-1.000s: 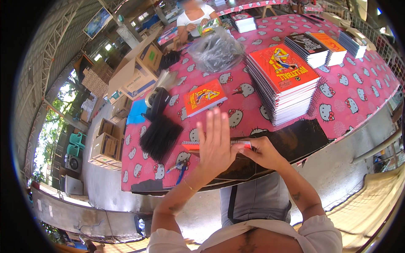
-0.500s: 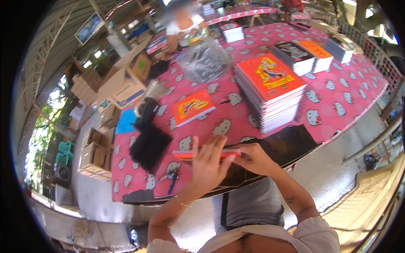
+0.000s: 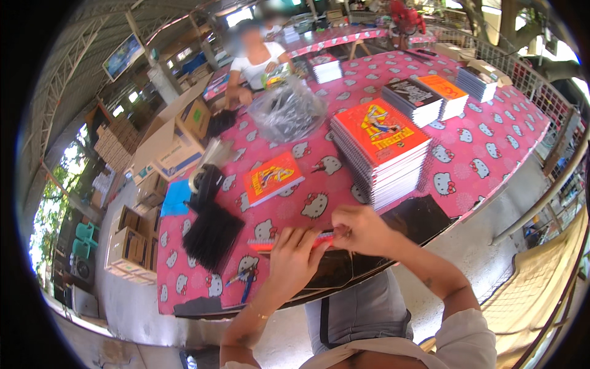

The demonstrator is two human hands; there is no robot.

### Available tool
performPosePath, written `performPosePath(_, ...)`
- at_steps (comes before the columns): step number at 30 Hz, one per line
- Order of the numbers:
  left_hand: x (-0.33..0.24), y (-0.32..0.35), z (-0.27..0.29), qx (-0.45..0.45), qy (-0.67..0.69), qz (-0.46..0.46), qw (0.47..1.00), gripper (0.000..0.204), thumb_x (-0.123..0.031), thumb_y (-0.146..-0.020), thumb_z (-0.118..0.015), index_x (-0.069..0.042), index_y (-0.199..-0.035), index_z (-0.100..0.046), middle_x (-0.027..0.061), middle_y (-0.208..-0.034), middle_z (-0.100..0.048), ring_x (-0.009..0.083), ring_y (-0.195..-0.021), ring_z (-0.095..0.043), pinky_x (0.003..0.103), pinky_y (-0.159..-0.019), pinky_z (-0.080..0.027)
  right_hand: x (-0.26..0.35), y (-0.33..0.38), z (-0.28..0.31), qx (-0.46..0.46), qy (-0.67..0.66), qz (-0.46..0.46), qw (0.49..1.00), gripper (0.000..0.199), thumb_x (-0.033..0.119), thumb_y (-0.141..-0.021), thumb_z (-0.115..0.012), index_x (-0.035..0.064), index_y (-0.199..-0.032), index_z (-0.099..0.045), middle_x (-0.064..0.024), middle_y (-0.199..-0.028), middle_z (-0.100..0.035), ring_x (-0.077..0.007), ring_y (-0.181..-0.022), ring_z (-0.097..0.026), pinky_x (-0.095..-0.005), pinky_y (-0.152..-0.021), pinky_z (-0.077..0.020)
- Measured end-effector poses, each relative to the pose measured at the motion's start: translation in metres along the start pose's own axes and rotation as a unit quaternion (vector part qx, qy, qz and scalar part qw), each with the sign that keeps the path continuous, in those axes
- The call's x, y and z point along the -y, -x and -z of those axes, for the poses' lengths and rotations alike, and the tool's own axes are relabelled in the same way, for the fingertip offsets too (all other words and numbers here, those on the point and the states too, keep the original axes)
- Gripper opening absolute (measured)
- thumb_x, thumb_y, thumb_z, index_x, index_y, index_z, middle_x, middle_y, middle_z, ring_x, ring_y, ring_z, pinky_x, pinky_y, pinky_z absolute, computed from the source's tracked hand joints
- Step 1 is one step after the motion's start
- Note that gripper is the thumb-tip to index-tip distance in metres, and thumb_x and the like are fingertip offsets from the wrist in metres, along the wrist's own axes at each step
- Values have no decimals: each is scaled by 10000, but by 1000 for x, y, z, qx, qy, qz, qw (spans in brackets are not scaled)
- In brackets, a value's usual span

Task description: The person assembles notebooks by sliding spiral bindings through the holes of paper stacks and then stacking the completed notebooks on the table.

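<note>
A thin notebook (image 3: 260, 245) with a red-orange cover stands on edge by the table's front, its bound edge upward. My left hand (image 3: 291, 259) grips it, fingers bent over the far side and thumb along the near side. At the notebook's right end my right hand (image 3: 367, 230) is closed in a pinch; whatever lies between its fingertips is too small to make out. Beyond them an orange-covered book (image 3: 274, 178) lies flat. To its right rises a tall stack of spiral notebooks (image 3: 382, 138) with orange covers.
Left on the pink patterned table (image 3: 313, 206) lie a bundle of thin black strands (image 3: 213, 238), a tape dispenser (image 3: 206, 184), a blue sheet (image 3: 176, 198) and pens (image 3: 247, 283). A clear plastic bag (image 3: 289, 111) sits farther back, near another person (image 3: 258, 64). Cardboard boxes (image 3: 178, 141) stand left.
My left fingers have gone from stretched out to bent over the notebook. My right hand has risen slightly and curled tighter at its right end. The whole view has shifted a little.
</note>
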State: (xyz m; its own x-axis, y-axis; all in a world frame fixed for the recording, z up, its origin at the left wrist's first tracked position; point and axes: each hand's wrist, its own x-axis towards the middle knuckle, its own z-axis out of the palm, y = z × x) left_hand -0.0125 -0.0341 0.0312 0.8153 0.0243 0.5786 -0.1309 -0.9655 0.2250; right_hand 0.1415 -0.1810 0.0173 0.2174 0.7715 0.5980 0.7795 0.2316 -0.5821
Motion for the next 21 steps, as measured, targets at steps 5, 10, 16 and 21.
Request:
performPosePath(5, 17, -26, 47, 74, -2, -63, 995, 192, -74, -855, -706, -25, -1041, -698, 115, -930, -705, 323, -846, -633, 443, -763, -491, 22, 11, 8, -138, 10, -76, 987, 205, 65, -812, -773, 10, -943, -625, -135, -881, -659, -275, -798, -695, -353, -700, -547)
performPosePath(10, 13, -110, 59, -380, -4, -226, 897, 369, 83, -755, -614, 10, -1105, -703, 157, -1050, -725, 343, -917, -652, 423, -849, -513, -11, 23, 129, -378, 366, -110, 843, 479, 161, -906, -757, 22, -1335, -597, -206, -1285, -660, -378, -1158, -663, -395, -988, -514)
performPosePath(16, 43, -204, -57, -68, 217, -208, 951, 428, 99, -833, -572, -23, -1222, -702, 167, -1258, -705, 338, -1269, -618, 429, -1093, -463, -110, 43, 184, -224, 66, -226, 946, 558, 223, -949, -747, 5, -1431, -569, -196, -1242, -703, -234, -1113, -666, -362, -978, -502)
performPosePath(21, 54, -197, -83, 54, 215, -153, 963, 453, 91, -826, -573, -43, -1233, -718, 173, -1326, -678, 329, -1357, -562, 421, -1124, -464, -117, 47, 182, -221, 3, -230, 948, 533, 193, -947, -760, -14, -1409, -593, -119, -1117, -736, -119, -996, -629, -300, -894, -514)
